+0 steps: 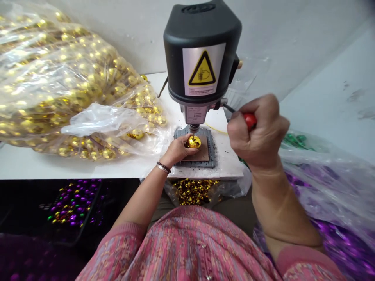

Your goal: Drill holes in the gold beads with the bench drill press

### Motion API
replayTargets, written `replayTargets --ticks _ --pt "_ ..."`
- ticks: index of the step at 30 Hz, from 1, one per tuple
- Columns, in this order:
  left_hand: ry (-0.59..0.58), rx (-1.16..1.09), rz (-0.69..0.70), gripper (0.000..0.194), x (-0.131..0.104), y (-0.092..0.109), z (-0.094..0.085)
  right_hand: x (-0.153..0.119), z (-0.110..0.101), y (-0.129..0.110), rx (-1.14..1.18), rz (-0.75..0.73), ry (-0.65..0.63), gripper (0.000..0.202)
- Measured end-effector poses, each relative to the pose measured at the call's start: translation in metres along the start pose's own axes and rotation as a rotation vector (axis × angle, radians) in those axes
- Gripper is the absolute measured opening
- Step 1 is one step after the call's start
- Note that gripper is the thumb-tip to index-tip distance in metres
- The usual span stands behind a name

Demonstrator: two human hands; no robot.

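A black drill press (202,50) with a yellow warning label stands on the white table. Under its bit, a shiny gold ball (193,142) rests on a brown board (202,154) over the grey metal base (211,163). My left hand (177,149) pinches the ball from the left between thumb and fingers, and the bit tip meets the top of the ball. At the right of the press, my right hand (260,130) is wrapped round the red knob (250,121) of the feed lever. Dark shavings lie scattered around the base.
A large clear bag of gold balls (73,89) covers the left of the white table (117,169). Below the table's front edge hangs a bag of gold pieces (196,191). A crate of coloured beads (73,205) is at lower left; bags of purple items (340,242) lie at right.
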State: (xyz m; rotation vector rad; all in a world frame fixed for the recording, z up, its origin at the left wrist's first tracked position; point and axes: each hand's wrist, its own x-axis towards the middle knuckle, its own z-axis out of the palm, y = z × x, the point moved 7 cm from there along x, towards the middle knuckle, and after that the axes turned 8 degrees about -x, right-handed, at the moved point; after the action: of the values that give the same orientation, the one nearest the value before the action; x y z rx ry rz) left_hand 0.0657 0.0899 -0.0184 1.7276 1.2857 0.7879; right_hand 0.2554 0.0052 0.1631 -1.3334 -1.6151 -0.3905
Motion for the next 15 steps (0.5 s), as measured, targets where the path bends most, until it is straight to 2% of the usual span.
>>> replayTargets --ticks 3,7,11,15 --pt "-0.037 -0.037 -0.021 0.062 0.0 -0.002 0.002 -0.018 0.006 0.005 -0.046 0.003 0.034 0.019" --pt "-0.071 -0.038 -0.061 0.066 -0.001 -0.001 0.003 -0.026 0.008 0.007 -0.054 -0.01 0.14 0.02" --pt "-0.056 -0.018 -0.071 0.069 -0.001 -0.001 0.002 -0.034 0.008 0.002 -0.074 -0.096 0.231 0.011" --pt "-0.062 -0.035 -0.04 0.058 -0.001 -0.002 0.004 -0.041 0.011 0.002 -0.051 -0.15 0.308 0.003"
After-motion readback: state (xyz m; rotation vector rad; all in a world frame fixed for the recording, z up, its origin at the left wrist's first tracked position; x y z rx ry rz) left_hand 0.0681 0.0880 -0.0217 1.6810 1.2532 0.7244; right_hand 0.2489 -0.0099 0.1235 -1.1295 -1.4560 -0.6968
